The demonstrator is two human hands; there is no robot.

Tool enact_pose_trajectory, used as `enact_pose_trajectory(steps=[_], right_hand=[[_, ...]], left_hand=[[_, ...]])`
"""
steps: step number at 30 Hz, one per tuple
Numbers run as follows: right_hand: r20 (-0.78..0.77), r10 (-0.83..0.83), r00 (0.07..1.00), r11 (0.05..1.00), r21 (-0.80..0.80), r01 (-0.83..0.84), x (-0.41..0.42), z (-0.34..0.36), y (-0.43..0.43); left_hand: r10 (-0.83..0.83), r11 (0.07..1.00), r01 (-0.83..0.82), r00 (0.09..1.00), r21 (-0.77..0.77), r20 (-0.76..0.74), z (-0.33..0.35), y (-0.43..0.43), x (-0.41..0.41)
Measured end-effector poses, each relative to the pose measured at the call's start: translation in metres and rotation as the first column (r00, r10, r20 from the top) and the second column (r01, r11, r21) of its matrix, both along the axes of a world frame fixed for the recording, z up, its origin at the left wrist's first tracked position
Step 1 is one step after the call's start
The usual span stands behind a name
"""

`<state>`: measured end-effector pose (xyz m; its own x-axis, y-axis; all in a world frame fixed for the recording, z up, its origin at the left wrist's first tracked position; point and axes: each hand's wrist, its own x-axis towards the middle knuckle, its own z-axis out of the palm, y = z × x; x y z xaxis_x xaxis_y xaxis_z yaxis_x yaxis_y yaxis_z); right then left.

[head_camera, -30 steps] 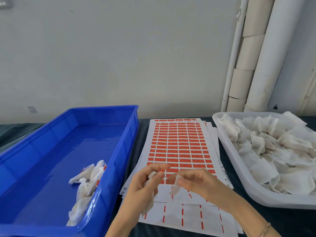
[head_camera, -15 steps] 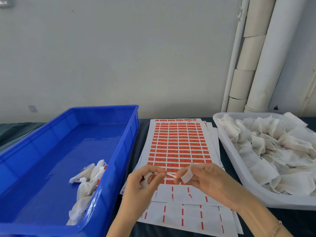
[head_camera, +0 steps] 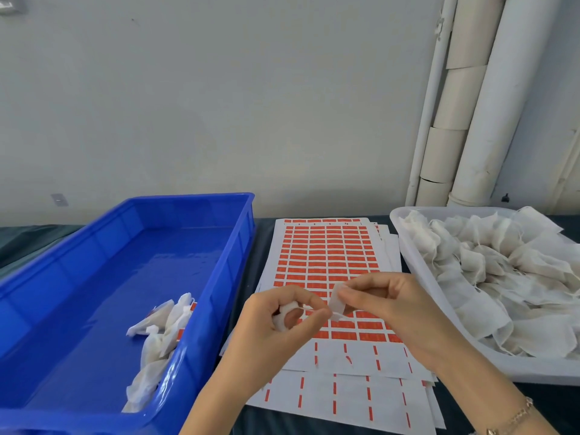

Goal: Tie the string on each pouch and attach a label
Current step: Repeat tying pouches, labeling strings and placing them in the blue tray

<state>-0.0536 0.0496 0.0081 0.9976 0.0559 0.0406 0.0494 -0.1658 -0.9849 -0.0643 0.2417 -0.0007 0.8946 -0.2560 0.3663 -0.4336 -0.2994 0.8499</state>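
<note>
My left hand (head_camera: pixel 276 328) grips a small white pouch (head_camera: pixel 284 313), mostly hidden in its curled fingers, and pinches its thin string (head_camera: pixel 309 308). My right hand (head_camera: pixel 389 306) pinches a folded white label (head_camera: pixel 337 299) at the string's other end. Both hands hover over the sheets of orange labels (head_camera: pixel 326 255) in the middle of the table. Several tied pouches (head_camera: pixel 163 328) lie in the blue bin (head_camera: pixel 131 233) on the left. The white tray (head_camera: pixel 408 252) on the right holds a heap of loose pouches (head_camera: pixel 502 265).
A dark cloth covers the table (head_camera: pixel 260 240). The lower sheets (head_camera: pixel 345 400) show bare backing with only thin orange strips. White pipes (head_camera: pixel 489 105) run up the wall at the back right. A bracelet (head_camera: pixel 514 416) sits on my right wrist.
My hands drew apart and then closer again, with the string now short between them. The right hand rose slightly and folded the label over the string.
</note>
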Motion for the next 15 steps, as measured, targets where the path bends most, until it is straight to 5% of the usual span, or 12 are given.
enact_pose_trajectory(steps=[15], right_hand=[[-0.002,0.076,0.997,0.997,0.006,-0.076,-0.0047,0.0074,0.0051]], left_hand=[[0.072,0.997,-0.072,0.997,0.038,0.007,-0.001,-0.0038,0.0044]])
